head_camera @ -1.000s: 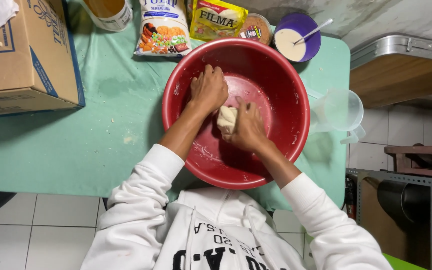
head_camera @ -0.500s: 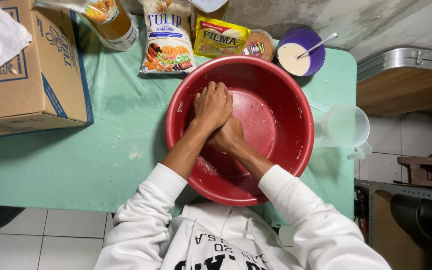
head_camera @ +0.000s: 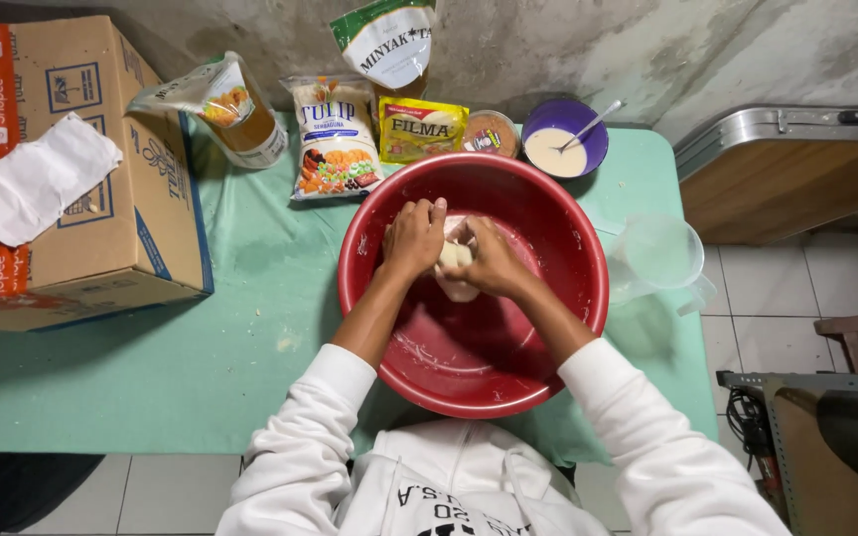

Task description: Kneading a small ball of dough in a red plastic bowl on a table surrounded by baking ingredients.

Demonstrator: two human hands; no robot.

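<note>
The red basin (head_camera: 548, 397) serves as the reference landmark; it rests on the green-covered tabletop (head_camera: 201, 367), directly in front of the person.

**Hands and dough.** Both hands work inside the basin, toward its far wall. The left hand (head_camera: 414, 238) is curled with fingers bent downward, pressing against the pale lump of dough (head_camera: 457, 273). The right hand (head_camera: 494, 263) is closed partly around the same lump from the opposite side. The dough sits between the two hands, apparently so that each hand braces it against the other. The deep basin wall probably keeps the dough and its residue contained; pale smears show on the inner surface.

**Containers beyond the far rim of the basin.**
- Purple bowl (head_camera: 568, 149): holds a pale creamy liquid, with a spoon (head_camera: 593, 124) leaning in it.
- Small round tub (head_camera: 492, 134): brownish top; contents cannot be determined.
- Yellow packet (head_camera: 422, 129), flour-type bag (head_camera: 335, 139), upright pouch (head_camera: 389, 45), and an oil pouch (head_camera: 230, 114): closure state unclear.

**Right of the basin.** A clear plastic jug (head_camera: 662, 253) appears to hold nothing.

**Left of the basin.** A cardboard box (head_camera: 81, 238) carries a white cloth (head_camera: 37, 179) on top.
</note>
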